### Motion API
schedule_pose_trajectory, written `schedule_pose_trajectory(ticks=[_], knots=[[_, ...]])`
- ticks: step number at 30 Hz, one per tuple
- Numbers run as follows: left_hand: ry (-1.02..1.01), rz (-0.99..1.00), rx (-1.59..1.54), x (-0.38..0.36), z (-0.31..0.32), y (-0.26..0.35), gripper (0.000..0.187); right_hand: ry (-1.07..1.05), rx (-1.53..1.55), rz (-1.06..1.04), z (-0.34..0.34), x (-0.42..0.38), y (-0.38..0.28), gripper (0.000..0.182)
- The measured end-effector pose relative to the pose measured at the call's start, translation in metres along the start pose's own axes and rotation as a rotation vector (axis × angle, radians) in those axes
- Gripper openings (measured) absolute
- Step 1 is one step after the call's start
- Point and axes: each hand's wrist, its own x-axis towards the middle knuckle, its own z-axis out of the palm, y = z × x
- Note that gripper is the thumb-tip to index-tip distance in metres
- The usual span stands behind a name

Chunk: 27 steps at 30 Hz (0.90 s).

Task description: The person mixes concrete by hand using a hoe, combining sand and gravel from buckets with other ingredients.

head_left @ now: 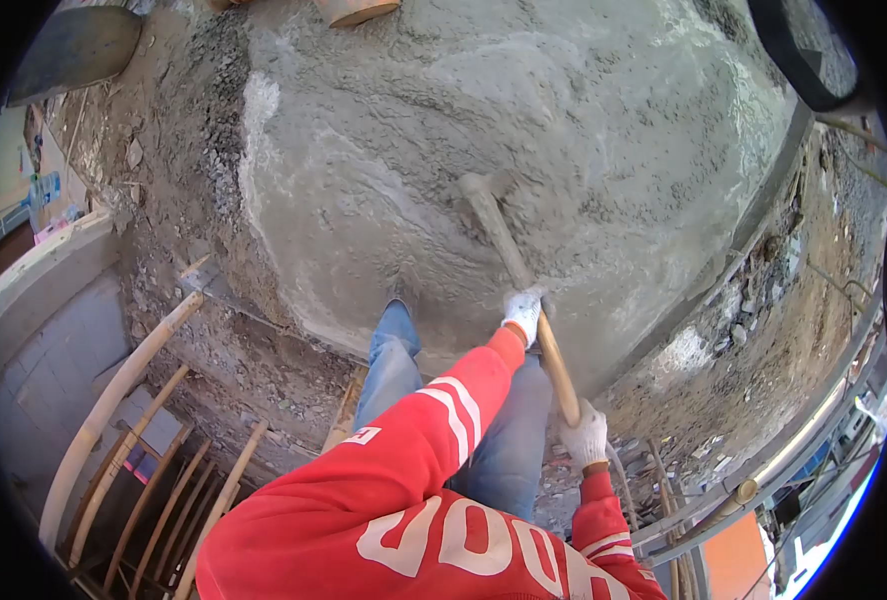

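Observation:
My left hand (524,314), in a white work glove, is wrapped round the middle of the wooden handle of a hoe (504,240). Lower down, my gloved right hand (586,438) grips the handle near its end. The hoe slants up and to the left, its upper end coated in grey, and its blade is hidden in the wet concrete (364,200). Both legs stand at the near side of the concrete, with one foot sunk into it.
Wooden poles (129,390) rise at the lower left beside a block wall (54,350). A dark rounded container (79,50) lies at the upper left, and an orange bucket (357,10) shows at the top edge. Rubble (744,320) lines the right side.

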Motion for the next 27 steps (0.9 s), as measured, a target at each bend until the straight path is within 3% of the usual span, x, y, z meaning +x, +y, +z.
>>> schedule_pose_trajectory(ticks=[1, 4, 6, 7, 9, 10, 13, 14, 16, 17, 19, 22, 23, 24, 25, 27], knots=[[-0.014, -0.033, 0.042, -0.023, 0.002, 0.003, 0.019, 0.003, -0.031, -0.016, -0.002, -0.008, 0.008, 0.03], [-0.009, 0.134, -0.053, -0.059, -0.015, 0.031, 0.025, 0.004, -0.041, -0.053, 0.001, -0.009, -0.011, 0.031], [0.063, 0.329, -0.076, -0.056, -0.044, 0.082, 0.027, 0.085, -0.059, -0.173, 0.008, 0.01, -0.07, 0.031], [0.001, 0.211, -0.044, -0.095, -0.062, 0.154, 0.025, 0.091, 0.033, -0.251, 0.021, 0.031, -0.098, 0.032], [0.011, 0.628, -0.037, -0.111, -0.1, 0.256, 0.027, 0.172, 0.093, -0.439, 0.052, 0.083, -0.181, 0.03], [0.01, 0.754, -0.025, -0.132, -0.12, 0.318, 0.017, 0.224, 0.139, -0.524, 0.058, 0.105, -0.243, 0.03], [0.056, 1.186, 0.01, -0.13, -0.187, 0.473, 0.031, 0.266, 0.269, -0.78, 0.078, 0.175, -0.419, 0.037], [0.206, 1.243, 0.05, -0.134, -0.202, 0.512, 0.038, 0.18, 0.289, -0.789, 0.083, 0.196, -0.475, 0.039], [0.298, 1.174, 0.076, -0.095, -0.247, 0.559, 0.035, 0.184, 0.32, -0.881, 0.1, 0.232, -0.568, 0.035], [0.437, 1.198, 0.108, -0.075, -0.252, 0.556, 0.028, 0.173, 0.343, -0.892, 0.11, 0.25, -0.602, 0.034], [0.513, 1.135, 0.265, 0.021, -0.299, 0.554, 0.025, 0.159, 0.375, -0.897, 0.136, 0.269, -0.621, 0.034], [0.657, 0.735, 0.519, 0.089, -0.312, 0.492, 0.026, -0.132, 0.247, -0.584, 0.179, 0.283, -0.584, 0.036], [0.646, 0.594, 0.647, 0.098, -0.309, 0.458, 0.032, -0.248, 0.199, -0.414, 0.184, 0.271, -0.558, 0.036], [0.507, 0.513, 0.868, 0.16, -0.338, 0.425, 0.033, -0.253, 0.153, -0.376, 0.181, 0.258, -0.533, 0.037], [0.409, 0.369, 0.68, 0.159, -0.328, 0.398, 0.032, -0.255, 0.111, -0.333, 0.174, 0.248, -0.508, 0.038], [0.328, 0.324, 0.292, 0.079, -0.265, 0.374, 0.024, -0.237, 0.081, -0.397, 0.159, 0.247, -0.471, 0.045]])
